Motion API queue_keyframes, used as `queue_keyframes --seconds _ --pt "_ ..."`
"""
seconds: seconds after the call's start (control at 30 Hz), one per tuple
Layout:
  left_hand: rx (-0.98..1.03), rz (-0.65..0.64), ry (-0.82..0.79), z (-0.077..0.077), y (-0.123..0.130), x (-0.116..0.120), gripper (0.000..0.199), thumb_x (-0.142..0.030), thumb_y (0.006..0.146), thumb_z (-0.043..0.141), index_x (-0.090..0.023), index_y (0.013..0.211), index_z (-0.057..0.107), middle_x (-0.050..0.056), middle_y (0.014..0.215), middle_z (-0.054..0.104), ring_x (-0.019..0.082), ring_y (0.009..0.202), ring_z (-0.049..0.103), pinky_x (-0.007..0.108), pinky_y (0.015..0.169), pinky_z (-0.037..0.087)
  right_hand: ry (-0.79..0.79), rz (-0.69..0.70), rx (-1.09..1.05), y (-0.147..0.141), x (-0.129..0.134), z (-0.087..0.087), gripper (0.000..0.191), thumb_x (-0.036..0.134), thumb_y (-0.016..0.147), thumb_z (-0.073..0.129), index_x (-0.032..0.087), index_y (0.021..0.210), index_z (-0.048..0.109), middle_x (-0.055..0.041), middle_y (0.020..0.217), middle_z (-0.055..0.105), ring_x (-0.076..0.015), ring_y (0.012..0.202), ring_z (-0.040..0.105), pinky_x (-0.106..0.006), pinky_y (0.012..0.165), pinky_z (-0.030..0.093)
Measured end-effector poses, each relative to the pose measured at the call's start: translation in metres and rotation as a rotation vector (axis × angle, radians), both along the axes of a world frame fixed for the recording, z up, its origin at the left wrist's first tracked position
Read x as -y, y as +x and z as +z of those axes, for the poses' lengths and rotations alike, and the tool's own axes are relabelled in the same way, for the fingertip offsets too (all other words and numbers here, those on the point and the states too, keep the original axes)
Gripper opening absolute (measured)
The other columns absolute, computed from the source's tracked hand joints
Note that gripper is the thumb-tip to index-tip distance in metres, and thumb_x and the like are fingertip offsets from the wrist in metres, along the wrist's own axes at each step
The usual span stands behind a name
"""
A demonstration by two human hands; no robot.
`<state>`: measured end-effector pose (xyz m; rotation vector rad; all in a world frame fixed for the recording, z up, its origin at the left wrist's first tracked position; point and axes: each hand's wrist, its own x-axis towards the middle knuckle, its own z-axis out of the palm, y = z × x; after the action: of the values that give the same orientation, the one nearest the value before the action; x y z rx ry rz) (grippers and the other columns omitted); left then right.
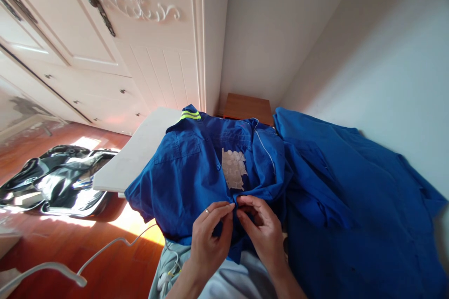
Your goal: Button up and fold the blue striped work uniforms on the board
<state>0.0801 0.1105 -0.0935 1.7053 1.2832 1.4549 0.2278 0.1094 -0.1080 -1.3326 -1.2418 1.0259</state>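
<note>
A blue work jacket (182, 163) with yellow-green reflective stripes near its collar lies spread out before me, its front partly open. At the lower end of that opening, my left hand (212, 229) pinches the jacket's front edge between thumb and fingers; a ring sits on one finger. Close beside it, my right hand (261, 229) grips the facing edge, the fingertips of both hands nearly touching. What lies between the fingertips is too small to make out. Above them, a button (218, 167) shows on the left front edge. A pale ragged-edged patch (234, 168) shows within the opening.
A white board (126, 159) extends under the jacket on the left. Blue cloth (351, 187) covers the right side. An open suitcase (73, 182) lies on the wooden floor, with a white cable (119, 240) nearer me. Behind stand a cream wardrobe (157, 65) and brown cabinet (248, 106).
</note>
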Motion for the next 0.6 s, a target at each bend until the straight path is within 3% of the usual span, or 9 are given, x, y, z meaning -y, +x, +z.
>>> queue_keyframes --seconds 0.17,0.3,0.6 --pt "0.114 -0.053 -0.208 0.0 -0.002 0.0 0.017 -0.025 0.086 0.067 -0.017 0.101 0.072 0.006 0.084 0.075 0.017 0.072 0.071 0.025 0.067 0.058 0.169 0.075 0.193 0.003 -0.007 0.006 0.023 0.023 0.086 0.067 0.026 0.108 0.073 -0.0052 0.103 0.076 -0.0214 0.09 0.072 -0.033 0.083 0.059" --pt "0.157 -0.015 -0.315 -0.002 0.001 -0.002 0.022 -0.031 0.081 0.073 -0.017 0.098 0.07 0.004 0.079 0.074 0.017 0.07 0.07 0.025 0.066 0.058 0.308 0.142 0.287 0.004 -0.012 0.013 0.032 0.015 0.086 0.064 0.028 0.113 0.073 -0.0033 0.105 0.076 -0.0215 0.096 0.071 -0.033 0.086 0.058" --pt "0.219 0.049 -0.43 -0.002 0.007 -0.004 0.016 -0.031 0.081 0.071 -0.018 0.083 0.062 0.003 0.075 0.071 0.016 0.069 0.069 0.023 0.063 0.055 0.386 0.245 0.412 0.012 -0.014 0.007 0.041 0.01 0.088 0.061 0.031 0.123 0.068 -0.0027 0.109 0.075 -0.0212 0.101 0.07 -0.035 0.092 0.057"
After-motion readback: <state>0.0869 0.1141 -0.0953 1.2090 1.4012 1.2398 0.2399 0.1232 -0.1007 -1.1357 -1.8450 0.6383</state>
